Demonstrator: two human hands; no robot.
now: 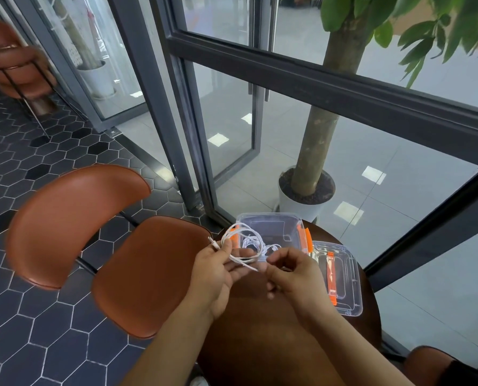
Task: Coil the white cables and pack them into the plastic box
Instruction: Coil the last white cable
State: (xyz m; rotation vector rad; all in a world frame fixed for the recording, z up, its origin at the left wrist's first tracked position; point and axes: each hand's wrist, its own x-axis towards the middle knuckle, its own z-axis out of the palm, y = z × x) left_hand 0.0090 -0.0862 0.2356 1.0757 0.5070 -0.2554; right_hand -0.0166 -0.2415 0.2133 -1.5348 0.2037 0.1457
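Note:
A white cable (240,240) hangs in loose loops above the dark round table (260,316). My left hand (218,271) pinches the loops near one plug end, which sticks out to the left. My right hand (290,271) has its fingers curled round the other stretch of the same cable, close beside the left hand. Behind the hands stands the clear plastic box (271,229) with orange latches, lid off. More white cable lies inside it, partly hidden by the loops. The clear lid (341,280) with an orange handle lies to the box's right.
A brown leather chair (98,235) stands left of the table. A potted tree (307,196) rises behind glass beyond the box. Dark window frames run along the far and right sides. Another brown seat (430,366) shows at the lower right.

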